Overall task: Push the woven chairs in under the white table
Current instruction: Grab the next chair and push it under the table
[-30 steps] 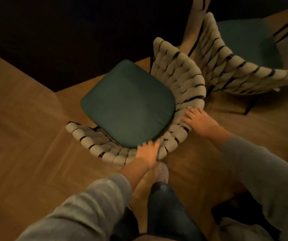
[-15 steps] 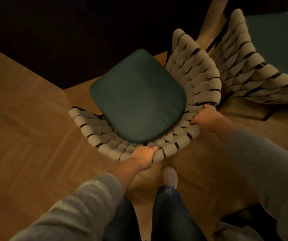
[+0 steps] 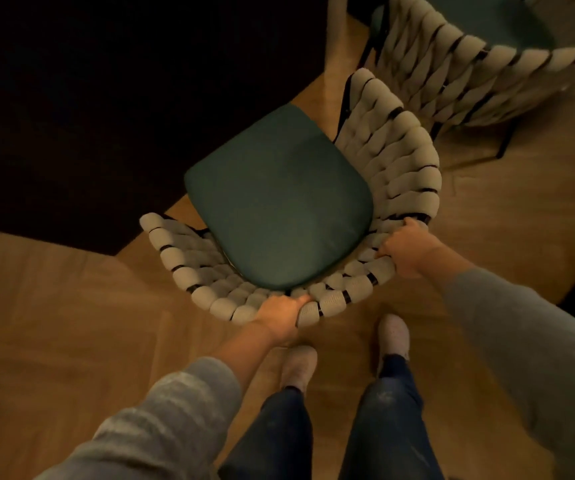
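- Chair [image 3: 393,174], woven back and arms in pale cord, stands on the wood floor [image 3: 54,323] in mid-frame, its front edge at a large dark area up-left that is too dim to identify.
- Second chair [image 3: 459,64], same weave, upper right, just beside the first one's arm; whether they touch cannot be told.
- Green cushion [image 3: 279,206] lies on the first chair's seat.
- Pale upright post [image 3: 336,26] at the top, possibly a table leg; unclear.
- Left hand [image 3: 281,315] closed around the rim of the chair back, thumb on top.
- Right hand [image 3: 409,247] closed over the rim further right, fingers curled.
- Two light shoes [image 3: 393,332] planted right behind the chair.
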{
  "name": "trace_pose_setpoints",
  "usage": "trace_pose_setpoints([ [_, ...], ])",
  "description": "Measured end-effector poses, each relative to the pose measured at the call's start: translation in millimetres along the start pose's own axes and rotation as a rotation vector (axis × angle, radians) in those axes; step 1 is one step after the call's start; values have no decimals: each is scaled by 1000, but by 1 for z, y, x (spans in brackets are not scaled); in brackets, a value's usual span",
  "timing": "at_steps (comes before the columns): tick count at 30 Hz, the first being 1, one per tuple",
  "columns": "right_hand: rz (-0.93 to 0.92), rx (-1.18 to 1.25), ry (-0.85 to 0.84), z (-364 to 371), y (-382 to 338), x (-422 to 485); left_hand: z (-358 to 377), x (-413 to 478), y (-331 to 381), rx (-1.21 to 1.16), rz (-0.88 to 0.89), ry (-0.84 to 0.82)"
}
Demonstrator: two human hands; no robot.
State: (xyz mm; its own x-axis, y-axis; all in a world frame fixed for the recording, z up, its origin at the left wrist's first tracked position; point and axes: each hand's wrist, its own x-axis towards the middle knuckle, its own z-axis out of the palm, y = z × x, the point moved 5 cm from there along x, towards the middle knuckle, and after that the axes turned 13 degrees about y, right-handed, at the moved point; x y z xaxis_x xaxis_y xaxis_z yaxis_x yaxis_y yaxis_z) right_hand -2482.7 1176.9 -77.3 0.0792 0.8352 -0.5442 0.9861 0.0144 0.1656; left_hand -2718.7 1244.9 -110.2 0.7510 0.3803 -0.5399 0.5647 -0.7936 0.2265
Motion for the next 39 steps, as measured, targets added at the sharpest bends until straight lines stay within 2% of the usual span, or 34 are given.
trace_pose_setpoints([
  [8,125,176,45,6,-101,-61,27,-71,-38,109,135,-64],
  [17,324,331,37,44,-203,-136,56,-134,-50,252,294,-126],
  [22,424,487,1,59,-280,-197,82,-172,-55,306,408,-186],
  [25,499,625,42,64,-317,-230,93,-184,-54,383,492,-198],
  [28,488,724,51,78,-345,-254,101,-193,-53,497,557,-205],
  [30,498,764,47,97,-353,-268,100,-197,-47,574,624,-204],
  [34,601,675,63,136,-340,-280,90,-184,-28,597,796,-209],
  [39,693,660,43,133,-309,-253,58,-132,-14,642,852,-211],
])
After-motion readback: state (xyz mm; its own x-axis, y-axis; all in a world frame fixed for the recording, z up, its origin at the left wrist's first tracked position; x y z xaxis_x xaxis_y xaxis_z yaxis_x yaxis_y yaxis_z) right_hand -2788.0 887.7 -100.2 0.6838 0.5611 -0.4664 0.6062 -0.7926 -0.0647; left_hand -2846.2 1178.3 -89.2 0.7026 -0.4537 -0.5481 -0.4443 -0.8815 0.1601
